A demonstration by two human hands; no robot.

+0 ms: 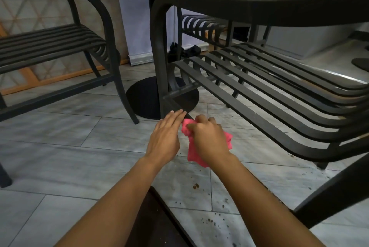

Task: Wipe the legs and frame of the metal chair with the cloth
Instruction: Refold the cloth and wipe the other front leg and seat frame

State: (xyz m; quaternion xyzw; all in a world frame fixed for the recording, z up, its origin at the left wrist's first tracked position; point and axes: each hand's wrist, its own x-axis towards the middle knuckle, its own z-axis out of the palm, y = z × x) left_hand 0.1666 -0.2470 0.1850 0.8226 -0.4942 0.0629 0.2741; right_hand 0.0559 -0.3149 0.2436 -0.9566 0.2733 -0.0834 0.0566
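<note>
A black metal chair (259, 91) with a slatted seat fills the right half of the view; its curved armrest arches over the top and runs down into a front leg (159, 63). My right hand (209, 139) is closed on a pink cloth (194, 154) pressed against the low side bar of the frame, just right of that leg. My left hand (165, 135) lies flat beside it, fingers straight and together, fingertips touching the same bar. The bar under my hands is hidden.
A second black slatted chair (60, 47) stands at left and a third (209, 25) at the back. A round black table base (145, 97) with its post sits behind the leg. The grey tile floor (60, 157) carries dark spots near my right arm.
</note>
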